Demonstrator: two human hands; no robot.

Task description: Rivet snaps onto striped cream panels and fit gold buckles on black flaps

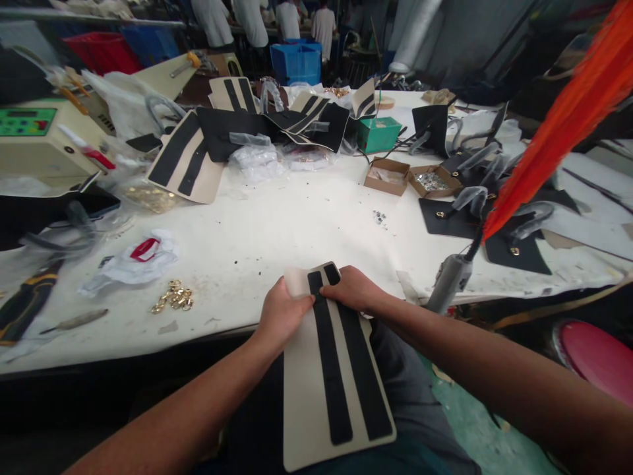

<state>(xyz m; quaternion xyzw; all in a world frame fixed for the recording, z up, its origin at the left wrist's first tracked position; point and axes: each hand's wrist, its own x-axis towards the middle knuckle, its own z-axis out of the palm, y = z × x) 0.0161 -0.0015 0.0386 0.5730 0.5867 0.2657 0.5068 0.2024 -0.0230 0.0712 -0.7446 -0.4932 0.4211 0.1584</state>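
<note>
My left hand pinches the top left corner of the cream panel with two black stripes, whose upper end rests on the white table edge, the rest over my lap. My right hand grips its top right, fingers curled on top. It looks light and flexibly stiff, best held by both upper corners.

We hold the panel in our left hand and right hand at the near edge of the desk. The panel's far end is on the desk and the rest hangs over our lap. A heap of rings lies left of the hands. Two boxes sit side by side behind and to the right. A pile of panels lies farther back, and a machine stands far left.
</note>
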